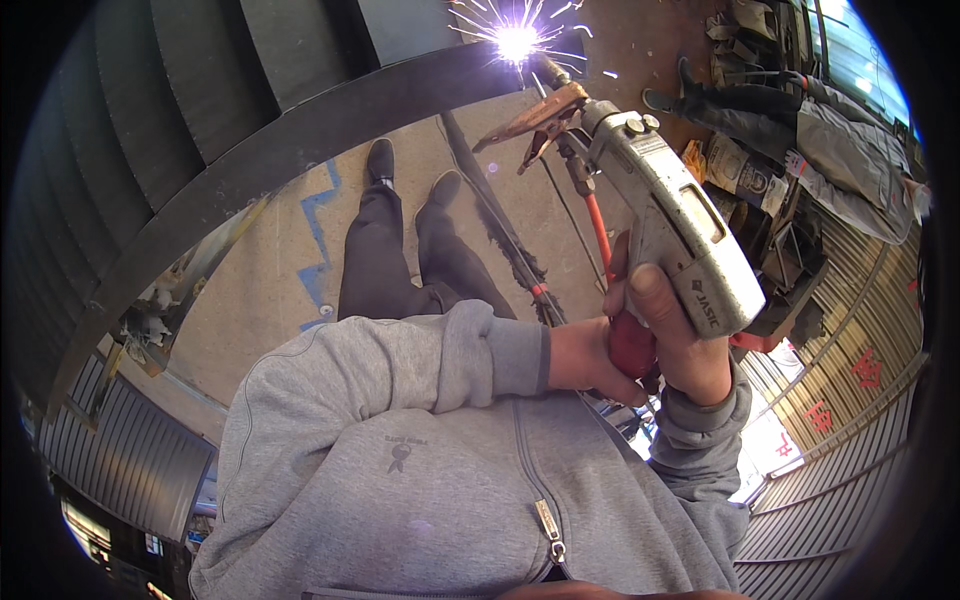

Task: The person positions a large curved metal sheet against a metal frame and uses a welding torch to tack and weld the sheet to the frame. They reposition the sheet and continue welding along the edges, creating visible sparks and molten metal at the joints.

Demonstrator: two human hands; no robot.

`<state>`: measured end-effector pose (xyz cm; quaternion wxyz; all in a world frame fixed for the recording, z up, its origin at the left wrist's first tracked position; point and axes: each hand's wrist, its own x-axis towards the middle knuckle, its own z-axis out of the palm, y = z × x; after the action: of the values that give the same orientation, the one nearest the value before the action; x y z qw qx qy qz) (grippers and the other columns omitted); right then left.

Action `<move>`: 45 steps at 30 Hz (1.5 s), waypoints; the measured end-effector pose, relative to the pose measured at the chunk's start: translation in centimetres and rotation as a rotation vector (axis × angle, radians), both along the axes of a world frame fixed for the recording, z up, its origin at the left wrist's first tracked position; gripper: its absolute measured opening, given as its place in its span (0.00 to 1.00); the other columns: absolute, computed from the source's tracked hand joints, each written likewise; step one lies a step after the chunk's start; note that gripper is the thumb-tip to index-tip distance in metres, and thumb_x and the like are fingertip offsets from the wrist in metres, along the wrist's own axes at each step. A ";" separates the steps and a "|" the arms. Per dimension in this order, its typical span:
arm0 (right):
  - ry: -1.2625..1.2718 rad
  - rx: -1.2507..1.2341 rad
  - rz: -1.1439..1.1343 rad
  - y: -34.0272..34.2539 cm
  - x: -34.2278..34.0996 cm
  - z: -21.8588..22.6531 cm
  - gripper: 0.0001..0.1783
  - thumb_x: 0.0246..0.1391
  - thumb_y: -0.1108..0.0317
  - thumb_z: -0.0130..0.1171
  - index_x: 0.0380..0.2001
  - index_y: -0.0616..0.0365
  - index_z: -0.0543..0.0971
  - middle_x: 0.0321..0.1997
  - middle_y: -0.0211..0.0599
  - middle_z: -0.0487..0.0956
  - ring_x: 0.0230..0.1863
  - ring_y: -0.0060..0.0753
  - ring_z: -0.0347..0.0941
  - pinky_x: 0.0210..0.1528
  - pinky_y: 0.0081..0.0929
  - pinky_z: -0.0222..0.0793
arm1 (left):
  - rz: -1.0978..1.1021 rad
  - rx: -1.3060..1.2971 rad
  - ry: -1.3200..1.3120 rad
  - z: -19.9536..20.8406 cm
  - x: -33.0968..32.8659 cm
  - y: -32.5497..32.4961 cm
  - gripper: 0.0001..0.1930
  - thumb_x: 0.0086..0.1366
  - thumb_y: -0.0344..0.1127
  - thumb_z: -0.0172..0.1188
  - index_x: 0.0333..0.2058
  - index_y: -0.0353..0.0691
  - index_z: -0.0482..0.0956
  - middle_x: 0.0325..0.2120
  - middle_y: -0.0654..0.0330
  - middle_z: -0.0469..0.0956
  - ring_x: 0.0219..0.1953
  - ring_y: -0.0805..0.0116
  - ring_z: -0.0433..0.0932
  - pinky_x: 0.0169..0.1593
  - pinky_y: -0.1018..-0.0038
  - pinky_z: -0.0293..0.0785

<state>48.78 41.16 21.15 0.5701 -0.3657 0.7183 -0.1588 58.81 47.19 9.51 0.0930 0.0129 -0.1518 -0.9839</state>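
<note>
A silver welding torch (675,210) slants up and to the left from my right hand (685,350), which is wrapped round its lower end, thumb on the near side. My left arm crosses in front of me. My left hand (590,362) is closed round a red rounded part (632,343) just under the torch body, against my right hand. A copper-coloured clamp (540,118) sits by the torch's nozzle (550,70). Beyond the nozzle, a bright white-violet arc (517,42) throws sparks at the right end of a dark metal beam (400,95); glare hides the exact contact.
Dark overlapping metal panels (190,70) adjoin the beam. A red hose (597,230) hangs beside the torch, and a dark cable (490,205) crosses the concrete floor near my feet. At the right, another person (850,145) in grey is near sacks (742,172) and scrap. Corrugated sheets (840,480) stand lower right.
</note>
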 end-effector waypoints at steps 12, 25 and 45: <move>-0.044 -0.019 0.003 0.9 -0.3 0.3 0.16 0.67 0.65 0.63 0.52 0.64 0.77 0.41 0.34 0.80 0.39 0.26 0.76 0.41 0.25 0.73 | -0.109 0.040 -0.001 0.2 0.1 0.2 0.19 0.55 0.34 0.74 0.45 0.38 0.83 0.36 0.63 0.83 0.41 0.73 0.81 0.45 0.73 0.77; -0.106 -0.269 -0.151 6.1 -2.5 2.6 0.36 0.59 0.49 0.68 0.58 0.66 0.72 0.51 0.41 0.78 0.41 0.26 0.79 0.41 0.25 0.76 | -0.100 -0.321 -0.072 2.3 -1.0 0.0 0.23 0.51 0.35 0.77 0.46 0.36 0.81 0.40 0.59 0.83 0.46 0.67 0.80 0.52 0.71 0.75; -0.041 -0.636 -0.220 -4.3 -27.6 0.3 0.13 0.55 0.73 0.70 0.42 0.62 0.80 0.38 0.30 0.81 0.39 0.19 0.76 0.43 0.22 0.74 | -0.024 -0.760 -0.490 2.6 -25.0 -13.8 0.22 0.56 0.35 0.74 0.48 0.39 0.78 0.43 0.56 0.81 0.46 0.69 0.80 0.50 0.69 0.78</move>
<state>21.21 36.88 21.49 0.4211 -0.4426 0.6562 -0.4429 33.85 33.34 12.15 0.0410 0.2086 -0.5201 -0.8272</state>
